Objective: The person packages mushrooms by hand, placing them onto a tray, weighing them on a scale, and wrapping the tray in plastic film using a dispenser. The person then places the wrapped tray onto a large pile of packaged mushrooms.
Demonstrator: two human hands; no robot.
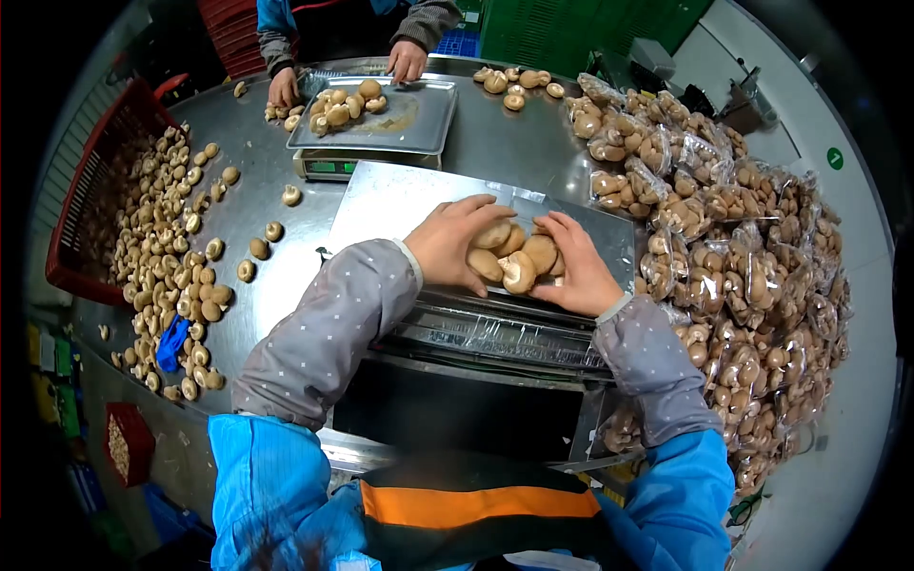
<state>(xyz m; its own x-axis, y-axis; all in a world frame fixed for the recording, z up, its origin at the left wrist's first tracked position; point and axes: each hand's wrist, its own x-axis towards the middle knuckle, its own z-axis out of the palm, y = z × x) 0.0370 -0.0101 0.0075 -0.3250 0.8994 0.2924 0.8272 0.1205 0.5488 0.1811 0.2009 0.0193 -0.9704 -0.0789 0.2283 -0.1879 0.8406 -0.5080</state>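
Note:
Between my two hands sits a cluster of brown-capped mushrooms [515, 270], one with its pale stem side turned up. My left hand [449, 242] curls around the cluster's left side, thumb low and fingers over the top. From the right, my right hand [583, 268] cups the same cluster with bent fingers. Both hands are over the smooth metal plate [381, 205] of a wrapping machine. Directly in front of my wrists runs the machine's edge, with clear film [495, 335] stretched along it.
Wrapped mushroom packs [733, 285] are heaped at right. Loose mushrooms [181, 276] spill from a red crate [81, 224] at left, with a blue scrap [172, 343] among them. Across the table, a co-worker's hands [407, 61] are beside a scale tray [419, 128] holding mushrooms.

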